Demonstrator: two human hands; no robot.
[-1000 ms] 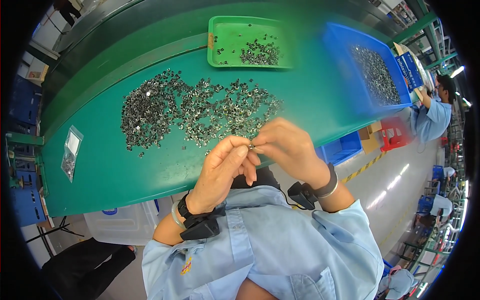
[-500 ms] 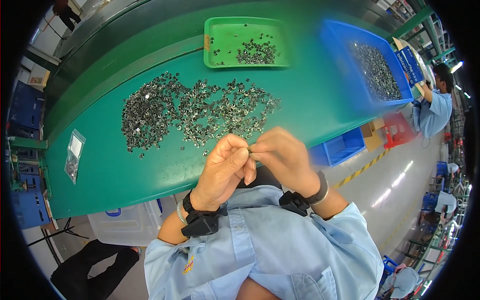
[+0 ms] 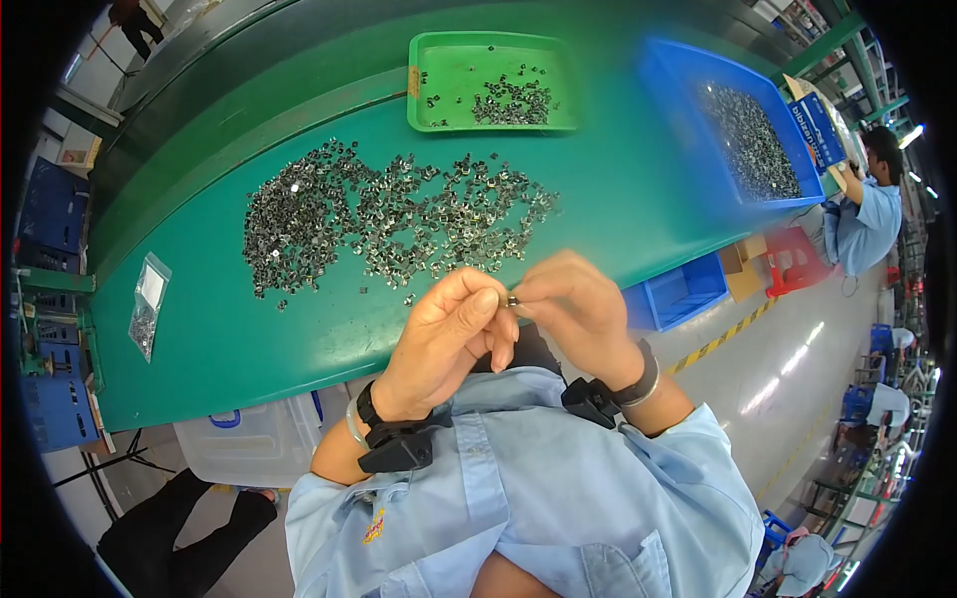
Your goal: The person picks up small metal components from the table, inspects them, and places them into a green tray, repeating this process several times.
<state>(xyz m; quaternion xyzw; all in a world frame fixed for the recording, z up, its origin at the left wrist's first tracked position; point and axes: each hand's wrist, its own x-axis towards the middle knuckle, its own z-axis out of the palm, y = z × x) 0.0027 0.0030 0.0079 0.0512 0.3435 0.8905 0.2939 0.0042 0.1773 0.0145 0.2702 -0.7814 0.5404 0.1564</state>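
Note:
Close to my body, at the front edge of the green table, both hands meet fingertip to fingertip. My right hand (image 3: 576,311) pinches a small dark metal part (image 3: 512,300), slightly blurred. My left hand (image 3: 446,339) has thumb and forefinger pressed together right beside that part; what they hold, if anything, is too small to make out. Just beyond my hands a wide spread of small black and silver metal parts (image 3: 439,214) lies on the table, heaped more densely at its left end.
A green tray (image 3: 424,85) with more small parts stands at the back. To the right is a blue bin (image 3: 688,130) full of them. A clear plastic bag (image 3: 150,304) lies at left. An empty-looking blue crate (image 3: 688,294) sits below the right edge. A co-worker (image 3: 867,219) is farther right.
My right hand has shifted slightly right and away from my left fingertips, and the small metal part now shows between them. The left hand has barely moved.

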